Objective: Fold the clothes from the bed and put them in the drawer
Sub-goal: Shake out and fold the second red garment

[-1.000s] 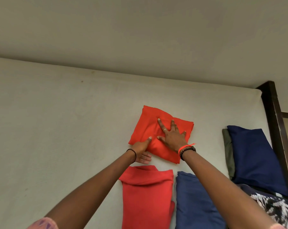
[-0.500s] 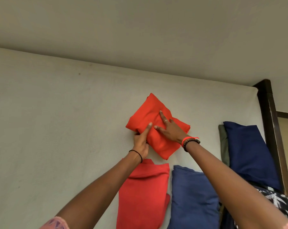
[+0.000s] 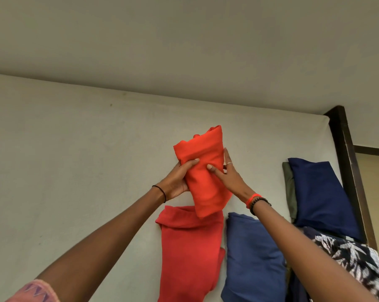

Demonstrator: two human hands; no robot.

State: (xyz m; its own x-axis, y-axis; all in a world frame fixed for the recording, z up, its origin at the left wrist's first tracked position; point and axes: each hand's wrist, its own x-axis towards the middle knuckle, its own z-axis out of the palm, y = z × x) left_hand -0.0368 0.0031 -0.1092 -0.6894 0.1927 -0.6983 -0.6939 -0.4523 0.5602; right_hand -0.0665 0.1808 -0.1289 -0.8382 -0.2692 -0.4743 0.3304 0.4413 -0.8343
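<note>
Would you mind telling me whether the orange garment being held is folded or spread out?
Folded: the orange garment is a compact layered bundle, gripped between the left hand and the right hand.

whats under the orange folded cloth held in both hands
The orange cloth is held by the left hand and right hand. Beneath its lower end show the white sheet and the red folded garment, whose top edge it covers. Contact cannot be told.

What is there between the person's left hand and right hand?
In the head view, the folded orange cloth lies between the left hand and the right hand; both hold it.
</note>
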